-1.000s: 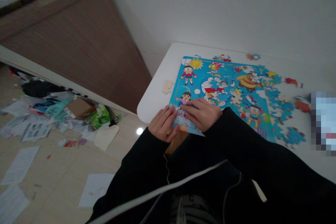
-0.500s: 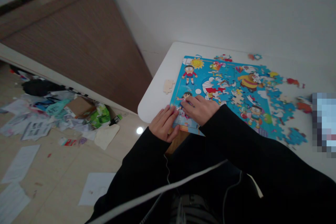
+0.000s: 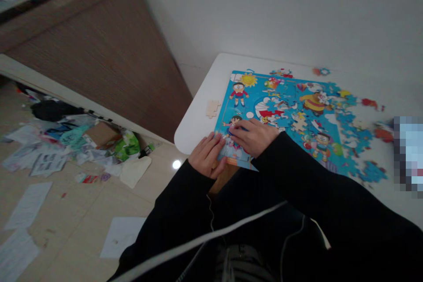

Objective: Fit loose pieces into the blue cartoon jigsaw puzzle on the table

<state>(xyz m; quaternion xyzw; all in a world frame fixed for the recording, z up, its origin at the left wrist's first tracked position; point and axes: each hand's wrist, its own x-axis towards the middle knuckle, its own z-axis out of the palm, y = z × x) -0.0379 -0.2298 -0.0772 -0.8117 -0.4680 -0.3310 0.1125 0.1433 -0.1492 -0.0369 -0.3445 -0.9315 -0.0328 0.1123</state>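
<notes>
A blue cartoon jigsaw puzzle lies in its board on a white table, near the table's front left. My left hand grips the board's near left corner, its fingers over the top and its thumb at the front edge. On the lower left part of the picture, beside a cartoon girl, my right hand rests with bent fingers drawn together. Its fingertips touch the puzzle, and whatever they pinch is hidden. Loose puzzle pieces lie heaped on and past the board's right side.
A few plain wooden pieces lie left of the board. More pieces are along the back near the wall. At the right edge is a pixelated device. A brown cabinet stands left; papers and bags litter the floor. A white cord crosses my lap.
My right hand has shifted slightly to the right, and its fingers are a bit more bent. The left hand keeps its place on the board's corner.
</notes>
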